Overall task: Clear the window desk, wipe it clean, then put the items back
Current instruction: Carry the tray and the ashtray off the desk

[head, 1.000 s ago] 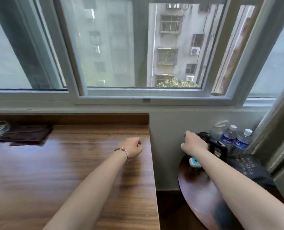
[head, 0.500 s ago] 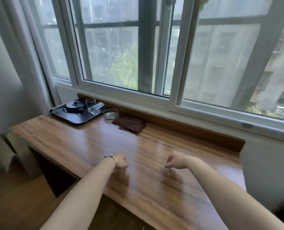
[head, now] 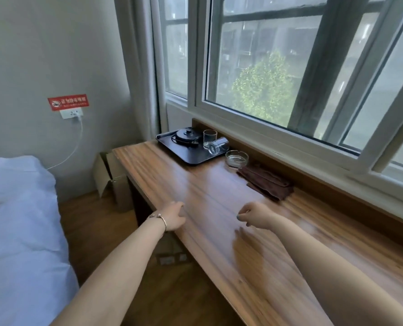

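Desk (head: 219, 208) first: a long wooden top running under the window (head: 278, 78), and both arms are out over its near half. Left hand (head: 173, 218) hovers right at the front edge, fingers loosely curled, nothing in it, a thin bracelet (head: 159, 221) on the wrist. Right hand (head: 254, 216) sits further in over the wood, knuckles up, fingers curled under, painted nails showing, and it holds nothing either. Everything on the desk lies well beyond both hands, toward the far end. Nearest is a dark brown cloth (head: 266, 182), folded, against the back ledge, ahead of the right hand. Just past it stands a clear glass ashtray (head: 237, 158). Beyond that, at the far corner, a black tray (head: 184, 154) carries a black kettle (head: 186, 135), one upright glass (head: 210, 138) and a second glass (head: 218, 145) lying on its side. Off the desk's end, a cardboard box (head: 111, 177) on the floor, a white bed (head: 19, 220) at left, and a red sign (head: 68, 102) above a wall socket (head: 71, 113).
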Demonstrator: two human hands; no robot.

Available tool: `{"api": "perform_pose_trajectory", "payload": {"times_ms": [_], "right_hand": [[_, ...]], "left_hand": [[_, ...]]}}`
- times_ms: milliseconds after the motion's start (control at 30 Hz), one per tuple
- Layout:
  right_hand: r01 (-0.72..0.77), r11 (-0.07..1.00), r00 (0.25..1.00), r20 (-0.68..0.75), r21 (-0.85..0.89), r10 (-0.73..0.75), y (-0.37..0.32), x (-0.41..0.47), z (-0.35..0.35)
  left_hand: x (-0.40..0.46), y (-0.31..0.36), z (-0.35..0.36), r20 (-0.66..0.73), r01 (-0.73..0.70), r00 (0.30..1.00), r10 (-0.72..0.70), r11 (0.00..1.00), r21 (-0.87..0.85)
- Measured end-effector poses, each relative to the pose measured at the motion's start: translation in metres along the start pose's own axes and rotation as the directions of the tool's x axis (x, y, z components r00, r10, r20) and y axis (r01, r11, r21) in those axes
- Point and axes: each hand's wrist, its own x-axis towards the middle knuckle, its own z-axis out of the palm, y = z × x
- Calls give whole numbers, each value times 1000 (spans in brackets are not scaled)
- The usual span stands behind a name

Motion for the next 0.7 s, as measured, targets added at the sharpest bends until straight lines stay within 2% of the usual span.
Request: {"api": "perform_pose_trajectory", "payload": {"times_ms": [100,233,467,700], "right_hand": [[-16,993,995,-99,119,28,-14,43,0],[-92,957,960,-232,276,159,-34,102,3],[-80,919,918,-330,385,218,-77,192,-2],[-122,924,872,-405,362,274,-89,225,-8]], "left_hand": [[31,-19,-14,-38,17,999,-18,999,-39],[73,-39,-36,-53,17,998,-21,996,-83],[148,-68,-80,-56,-79,996,73,992,-102],[211,-89,-98,-78,-133,989,123,981,-138]]}}
